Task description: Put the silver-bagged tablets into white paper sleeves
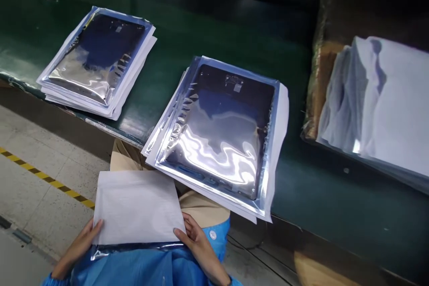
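A white foam-like pouch [139,203] lies across my lap, tilted slightly. Along its near edge sticks out a shiny clear plastic strip [134,247] with something dark beneath. My left hand [83,240] grips the pouch's left edge, its thumb on top. At the lower right corner my right hand [195,237] pinches the pouch, with the fingers partly hidden under it. Just beyond my hands, a dark flat tablet-like panel [221,129] in clear plastic rests on white sheets [280,111] at the bench edge.
A second stack of white sheets [137,69] with a dark wrapped panel [97,58] on top sits farther left on the green bench [167,18]. To the right, a cardboard box [313,98] stands beside stacked white pouches [398,103]. Yellow-black tape [47,178] crosses the floor.
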A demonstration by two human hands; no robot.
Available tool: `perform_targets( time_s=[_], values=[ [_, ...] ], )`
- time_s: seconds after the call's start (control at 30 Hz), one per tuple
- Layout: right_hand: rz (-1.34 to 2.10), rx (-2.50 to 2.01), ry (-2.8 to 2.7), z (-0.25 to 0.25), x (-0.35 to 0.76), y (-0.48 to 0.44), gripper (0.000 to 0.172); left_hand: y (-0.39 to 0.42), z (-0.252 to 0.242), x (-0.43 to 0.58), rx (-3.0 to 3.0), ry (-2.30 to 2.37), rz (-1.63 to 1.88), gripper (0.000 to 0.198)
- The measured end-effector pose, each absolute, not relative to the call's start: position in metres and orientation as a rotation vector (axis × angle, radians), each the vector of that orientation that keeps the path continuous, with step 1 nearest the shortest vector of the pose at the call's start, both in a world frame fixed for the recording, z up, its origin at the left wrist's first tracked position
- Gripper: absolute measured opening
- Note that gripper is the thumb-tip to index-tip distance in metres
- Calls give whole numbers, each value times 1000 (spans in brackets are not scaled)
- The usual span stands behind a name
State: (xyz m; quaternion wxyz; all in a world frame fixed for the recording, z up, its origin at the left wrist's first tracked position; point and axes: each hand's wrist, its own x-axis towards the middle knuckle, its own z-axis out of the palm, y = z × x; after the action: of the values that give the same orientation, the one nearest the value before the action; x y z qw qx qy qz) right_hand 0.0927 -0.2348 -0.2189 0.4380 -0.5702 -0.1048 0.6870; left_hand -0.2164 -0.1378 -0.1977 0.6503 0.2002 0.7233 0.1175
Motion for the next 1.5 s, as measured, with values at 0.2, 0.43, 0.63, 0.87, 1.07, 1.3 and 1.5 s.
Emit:
perform_targets(
  time_s=[0.2,0.43,0.63,0.87,1.07,1.3,1.5],
  values=[
    [1681,-1439,-222,-230,94,-242,49,-89,-232,-197,593,1810,496,55],
    [1709,-1543,-192,-227,90,-246,46,-95,-225,-175,700,1950,579,63],
    [1725,-1590,-22,-224,89,-258,44,-119,-205,-169,706,2064,561,59],
    [1574,-1671,51,-221,85,-251,39,-138,-185,-171,549,2052,313,51],
    [1456,-1731,-7,-217,82,-248,38,-164,-195,-198,498,1908,120,65],
    [1756,-1369,-94,-212,109,-228,51,-187,-193,-216,725,1706,294,118],
    [1630,-1560,-43,-216,89,-215,43,-170,-199,-205,594,1782,421,122]
  ],
)
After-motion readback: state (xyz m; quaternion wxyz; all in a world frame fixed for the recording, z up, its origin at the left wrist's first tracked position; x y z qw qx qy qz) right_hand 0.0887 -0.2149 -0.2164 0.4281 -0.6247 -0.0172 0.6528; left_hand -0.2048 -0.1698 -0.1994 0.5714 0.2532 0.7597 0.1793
